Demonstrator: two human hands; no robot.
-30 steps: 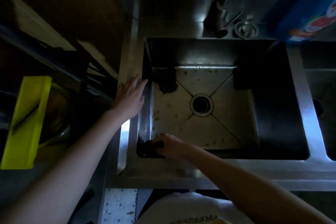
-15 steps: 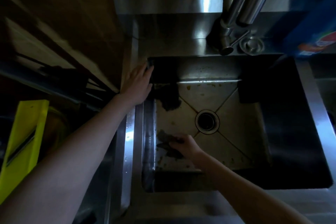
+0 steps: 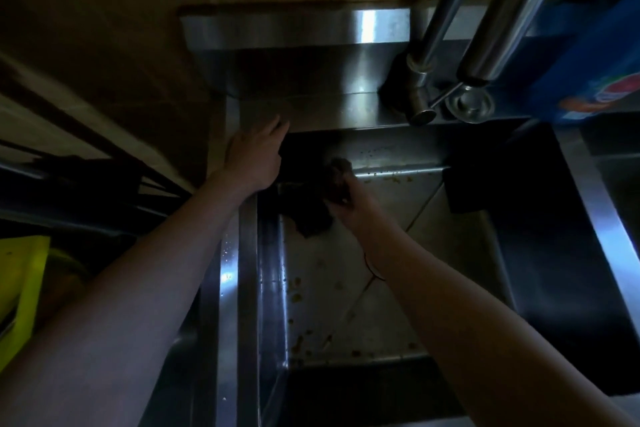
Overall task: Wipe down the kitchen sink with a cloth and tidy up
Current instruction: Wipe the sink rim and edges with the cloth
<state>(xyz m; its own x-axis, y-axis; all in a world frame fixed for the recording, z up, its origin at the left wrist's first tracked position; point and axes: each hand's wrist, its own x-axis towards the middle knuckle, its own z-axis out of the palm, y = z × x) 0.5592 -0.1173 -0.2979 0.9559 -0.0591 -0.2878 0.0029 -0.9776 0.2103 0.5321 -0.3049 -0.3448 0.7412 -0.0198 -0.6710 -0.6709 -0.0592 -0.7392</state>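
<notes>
The right hand point(image 3: 348, 199) was down in the sink point(image 3: 247, 288), fingers curled round a dark cloth point(image 3: 311, 218) and pressing it to the basin floor in the far left corner. Part of the cloth was bunched up over the fingers against the far wall. A thin band point(image 3: 373, 269) circled that wrist. The left hand point(image 3: 254, 156) lay flat, fingers straight and together, on the steel rim at the sink's far left corner, just beside the cloth. Small brownish scraps point(image 3: 297, 291) dotted the basin floor nearer, along the left wall. Beyond the basin, at the far right, rose the faucet point(image 3: 446, 28), with a blue package point(image 3: 599, 55) to its right. Well to the left, in the dark, sat a yellow-green board point(image 3: 24, 288).
</notes>
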